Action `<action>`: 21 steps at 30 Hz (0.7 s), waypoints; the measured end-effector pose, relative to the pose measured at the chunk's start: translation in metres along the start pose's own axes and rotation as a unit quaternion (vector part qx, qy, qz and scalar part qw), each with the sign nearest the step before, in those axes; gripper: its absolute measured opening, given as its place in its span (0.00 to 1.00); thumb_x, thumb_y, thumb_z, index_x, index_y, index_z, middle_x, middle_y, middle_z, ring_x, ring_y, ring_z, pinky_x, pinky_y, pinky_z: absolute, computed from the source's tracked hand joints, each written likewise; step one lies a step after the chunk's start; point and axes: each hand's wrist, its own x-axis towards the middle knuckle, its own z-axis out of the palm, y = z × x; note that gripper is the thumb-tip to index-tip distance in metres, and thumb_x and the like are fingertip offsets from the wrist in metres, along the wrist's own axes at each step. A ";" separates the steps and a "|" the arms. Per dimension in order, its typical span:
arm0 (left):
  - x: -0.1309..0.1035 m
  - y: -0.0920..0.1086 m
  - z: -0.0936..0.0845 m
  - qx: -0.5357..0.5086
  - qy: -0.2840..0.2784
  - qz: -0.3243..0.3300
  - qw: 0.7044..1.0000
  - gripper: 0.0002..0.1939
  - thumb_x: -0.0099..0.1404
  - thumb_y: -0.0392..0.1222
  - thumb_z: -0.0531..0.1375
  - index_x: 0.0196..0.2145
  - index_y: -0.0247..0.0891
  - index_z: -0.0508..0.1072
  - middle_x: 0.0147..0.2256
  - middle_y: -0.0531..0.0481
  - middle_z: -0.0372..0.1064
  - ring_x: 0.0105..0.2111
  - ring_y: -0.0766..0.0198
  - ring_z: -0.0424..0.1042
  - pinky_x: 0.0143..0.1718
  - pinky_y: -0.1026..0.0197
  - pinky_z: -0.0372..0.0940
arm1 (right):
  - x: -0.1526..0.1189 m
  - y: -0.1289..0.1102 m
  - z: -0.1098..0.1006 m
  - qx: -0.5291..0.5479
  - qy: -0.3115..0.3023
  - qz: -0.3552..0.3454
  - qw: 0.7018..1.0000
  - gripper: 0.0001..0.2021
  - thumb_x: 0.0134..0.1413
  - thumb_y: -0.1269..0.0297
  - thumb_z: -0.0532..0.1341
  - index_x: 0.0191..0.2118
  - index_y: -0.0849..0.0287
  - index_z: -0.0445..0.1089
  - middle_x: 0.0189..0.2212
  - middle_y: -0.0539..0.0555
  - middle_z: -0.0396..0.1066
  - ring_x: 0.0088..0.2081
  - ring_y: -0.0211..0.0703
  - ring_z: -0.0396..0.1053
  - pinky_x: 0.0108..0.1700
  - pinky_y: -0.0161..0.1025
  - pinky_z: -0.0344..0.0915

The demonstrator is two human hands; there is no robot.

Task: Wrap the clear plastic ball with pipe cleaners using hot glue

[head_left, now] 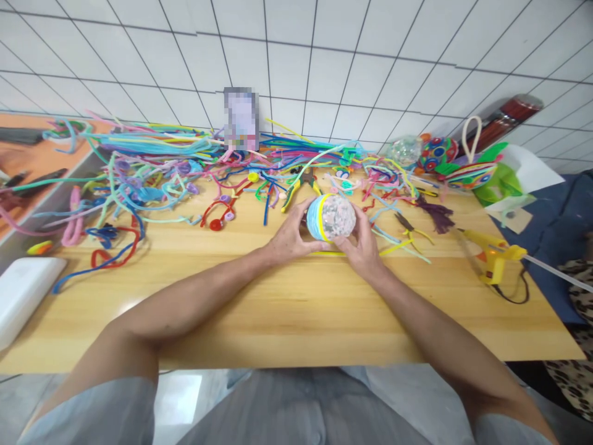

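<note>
Between my two hands is a ball (340,217), held a little above the wooden table. Light blue pipe cleaner bands cover its left part, with a yellow band beside them; the right part is a bare, speckled grey-white surface. My left hand (293,235) curves around the blue side, thumb below. On the other side, my right hand (364,247) grips the speckled part with its thumb in front. A yellow pipe cleaner (396,248) lies on the table behind my right wrist. Pliers with yellow handles (303,185) rest just beyond my left hand.
Tangled pipe cleaners (152,179) spread along the wall side. A yellow glue gun (495,253) stands at right, near small pliers (410,228). Decorated balls (438,153) sit at the back right. A phone (241,117) leans on the wall; a white case (28,296) lies at left.
</note>
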 end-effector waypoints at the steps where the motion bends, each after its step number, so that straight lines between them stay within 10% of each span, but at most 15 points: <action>1: -0.001 -0.001 -0.001 0.003 -0.001 0.011 1.000 0.57 0.58 0.67 0.74 0.73 0.42 0.54 0.67 0.31 0.61 0.61 0.43 0.71 0.58 0.44 0.72 | 0.001 -0.001 0.000 0.024 0.009 0.014 1.000 0.41 0.60 0.39 0.68 0.71 0.52 0.59 0.70 0.64 0.65 0.69 0.60 0.66 0.70 0.61 0.66; 9: -0.004 0.002 -0.001 0.061 0.031 0.111 0.992 0.36 0.72 0.57 0.66 0.70 0.43 0.60 0.61 0.36 0.68 0.47 0.58 0.75 0.45 0.56 0.73 | 0.016 0.002 -0.002 0.245 0.019 0.134 0.960 0.35 0.63 0.29 0.57 0.64 0.47 0.69 0.64 0.55 0.74 0.60 0.56 0.76 0.50 0.53 0.82; 21: -0.006 0.011 0.003 0.110 0.054 0.180 0.976 0.30 0.73 0.51 0.66 0.67 0.43 0.64 0.57 0.39 0.68 0.53 0.55 0.73 0.49 0.54 0.74 | 0.019 -0.003 -0.008 0.289 -0.017 0.210 0.934 0.35 0.64 0.26 0.52 0.59 0.48 0.71 0.49 0.56 0.82 0.46 0.57 0.82 0.36 0.53 0.82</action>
